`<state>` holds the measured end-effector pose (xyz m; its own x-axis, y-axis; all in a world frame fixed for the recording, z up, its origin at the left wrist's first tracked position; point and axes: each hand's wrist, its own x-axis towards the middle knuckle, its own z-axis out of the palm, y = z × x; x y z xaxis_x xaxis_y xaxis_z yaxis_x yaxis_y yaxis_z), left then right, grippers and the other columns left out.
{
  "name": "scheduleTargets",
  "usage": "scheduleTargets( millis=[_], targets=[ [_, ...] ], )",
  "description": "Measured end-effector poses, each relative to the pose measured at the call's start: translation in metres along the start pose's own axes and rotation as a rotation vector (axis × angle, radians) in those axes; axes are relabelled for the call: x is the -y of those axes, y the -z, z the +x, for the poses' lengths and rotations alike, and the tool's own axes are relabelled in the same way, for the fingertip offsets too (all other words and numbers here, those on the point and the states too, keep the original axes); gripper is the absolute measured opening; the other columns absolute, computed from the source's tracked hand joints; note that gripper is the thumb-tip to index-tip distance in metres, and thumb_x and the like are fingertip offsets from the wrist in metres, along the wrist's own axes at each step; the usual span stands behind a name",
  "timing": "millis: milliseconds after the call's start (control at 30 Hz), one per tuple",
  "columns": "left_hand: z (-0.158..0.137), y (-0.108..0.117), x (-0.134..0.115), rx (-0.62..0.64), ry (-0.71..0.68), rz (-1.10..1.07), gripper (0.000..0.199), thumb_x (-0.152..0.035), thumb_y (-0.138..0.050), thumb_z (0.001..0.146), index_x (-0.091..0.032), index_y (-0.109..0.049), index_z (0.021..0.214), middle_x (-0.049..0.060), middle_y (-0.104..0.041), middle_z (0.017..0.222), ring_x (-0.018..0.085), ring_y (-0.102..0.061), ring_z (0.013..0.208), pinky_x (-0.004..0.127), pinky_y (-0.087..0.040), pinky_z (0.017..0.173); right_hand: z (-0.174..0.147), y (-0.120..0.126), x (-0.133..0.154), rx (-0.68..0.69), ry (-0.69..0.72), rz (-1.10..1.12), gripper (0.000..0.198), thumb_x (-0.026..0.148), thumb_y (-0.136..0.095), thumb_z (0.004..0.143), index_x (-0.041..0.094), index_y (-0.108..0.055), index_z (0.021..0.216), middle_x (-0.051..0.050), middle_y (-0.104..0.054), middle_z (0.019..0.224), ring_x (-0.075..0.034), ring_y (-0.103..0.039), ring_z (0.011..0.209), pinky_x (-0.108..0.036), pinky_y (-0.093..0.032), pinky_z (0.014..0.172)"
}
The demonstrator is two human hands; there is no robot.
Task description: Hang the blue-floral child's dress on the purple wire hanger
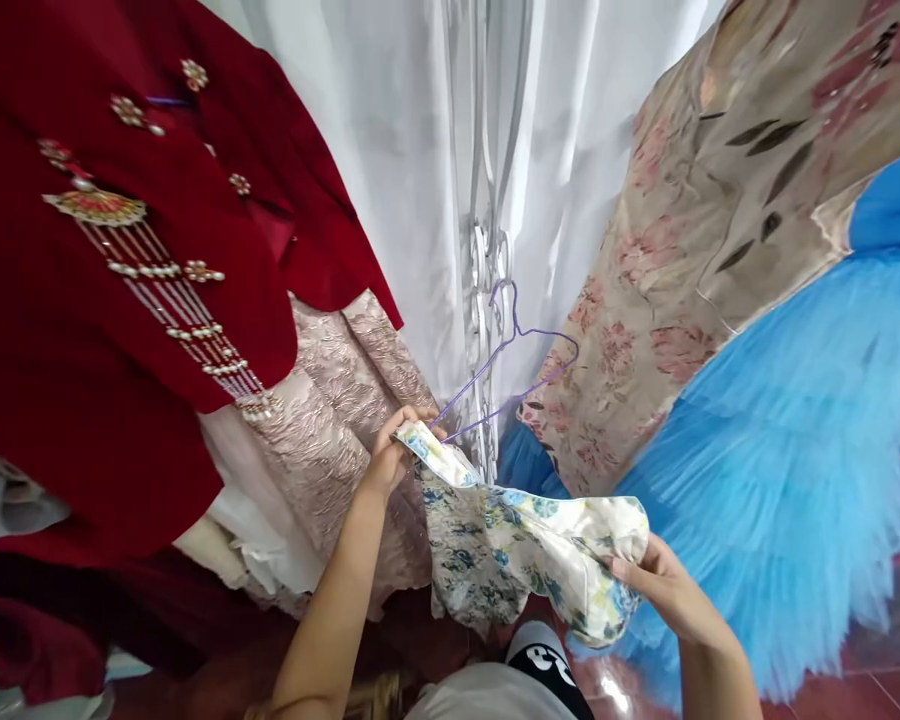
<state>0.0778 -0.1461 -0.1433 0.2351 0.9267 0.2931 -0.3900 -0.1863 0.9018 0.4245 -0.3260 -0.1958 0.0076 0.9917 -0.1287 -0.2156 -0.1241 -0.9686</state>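
Observation:
A white strapless-looking garment (540,545) with blue and yellow flowers is stretched between my hands at waist height. My left hand (390,455) is closed on its upper left edge. At those same fingers ends one corner of a thin purple hanger (521,330), hook upward; whether the fingers also grip the hanger I cannot tell. My right hand (671,590) pinches the garment's right side, thumb on top and fingers behind. The hanger is above the cloth, its far arm bare.
On the left hangs a dark red jacket (270,230) with beaded ornaments over a pink brocade skirt (330,430). A beige floral dress (645,290) and a blue tulle dress (765,430) hang on the right. White curtains (390,130) and a white metal stand (480,250) are behind.

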Motion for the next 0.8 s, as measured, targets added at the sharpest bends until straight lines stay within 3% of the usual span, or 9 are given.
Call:
scheduleTargets(
  millis=[100, 233, 333, 400, 533, 667, 800],
  targets=[
    [-0.003, -0.012, 0.007, 0.064, 0.043, -0.084, 0.048, -0.05, -0.082, 0.071, -0.02, -0.045, 0.077, 0.002, -0.064, 0.084, 0.018, -0.065, 0.073, 0.032, -0.052, 0.072, -0.002, -0.005, -0.006, 0.051, -0.031, -0.004, 0.044, 0.04, -0.089, 0.069, 0.018, -0.077, 0.106, -0.012, -0.08, 0.099, -0.03, -0.075, 0.084, -0.043, -0.061, 0.08],
    [-0.008, -0.017, 0.009, 0.093, 0.032, -0.092, 0.048, -0.05, -0.081, 0.072, -0.02, -0.042, 0.072, -0.003, -0.051, 0.065, 0.014, -0.057, 0.063, 0.029, -0.048, 0.07, 0.004, -0.01, -0.009, 0.084, -0.046, -0.042, 0.044, 0.042, -0.087, 0.07, 0.017, -0.077, 0.104, -0.013, -0.08, 0.097, -0.031, -0.075, 0.084, -0.045, -0.06, 0.082],
    [-0.005, -0.013, 0.004, -0.004, -0.014, -0.075, 0.044, -0.04, -0.08, 0.069, -0.02, -0.041, 0.071, -0.005, -0.045, 0.063, 0.011, -0.049, 0.058, 0.023, -0.042, 0.06, 0.015, -0.006, -0.012, 0.007, 0.0, -0.057, 0.041, 0.041, -0.087, 0.071, 0.017, -0.077, 0.102, -0.012, -0.08, 0.095, -0.03, -0.075, 0.081, -0.045, -0.059, 0.081],
    [0.001, -0.012, -0.002, -0.124, -0.068, 0.006, 0.036, -0.031, -0.077, 0.065, -0.02, -0.043, 0.069, -0.005, -0.044, 0.063, 0.01, -0.046, 0.057, 0.021, -0.037, 0.056, 0.029, 0.001, -0.012, -0.124, 0.093, -0.072, 0.037, 0.042, -0.086, 0.071, 0.017, -0.078, 0.098, -0.011, -0.08, 0.092, -0.03, -0.074, 0.082, -0.043, -0.058, 0.081],
    [0.015, -0.014, -0.019, -0.258, -0.053, 0.145, 0.025, -0.026, -0.07, 0.066, -0.019, -0.047, 0.069, -0.006, -0.045, 0.06, 0.009, -0.042, 0.052, 0.018, -0.031, 0.05, 0.085, 0.017, 0.009, -0.385, 0.395, -0.191, 0.031, 0.042, -0.084, 0.07, 0.017, -0.077, 0.088, -0.007, -0.078, 0.086, -0.025, -0.069, 0.081, -0.035, -0.055, 0.078],
    [0.027, -0.014, -0.032, -0.185, 0.096, 0.129, 0.029, -0.027, -0.076, 0.062, -0.018, -0.051, 0.072, -0.005, -0.055, 0.063, 0.009, -0.049, 0.054, 0.018, -0.037, 0.052, 0.164, 0.024, 0.053, -0.431, 0.556, -0.3, 0.029, 0.04, -0.077, 0.071, 0.017, -0.075, 0.087, -0.005, -0.074, 0.086, -0.021, -0.064, 0.08, -0.032, -0.051, 0.077],
    [0.032, -0.011, -0.036, -0.113, 0.17, 0.133, 0.033, -0.03, -0.083, 0.06, -0.017, -0.058, 0.077, -0.001, -0.064, 0.07, 0.012, -0.058, 0.06, 0.02, -0.044, 0.056, 0.229, 0.018, 0.089, -0.376, 0.6, -0.302, 0.039, 0.037, -0.073, 0.072, 0.016, -0.071, 0.104, -0.006, -0.073, 0.1, -0.02, -0.062, 0.087, -0.032, -0.05, 0.083]
  ],
)
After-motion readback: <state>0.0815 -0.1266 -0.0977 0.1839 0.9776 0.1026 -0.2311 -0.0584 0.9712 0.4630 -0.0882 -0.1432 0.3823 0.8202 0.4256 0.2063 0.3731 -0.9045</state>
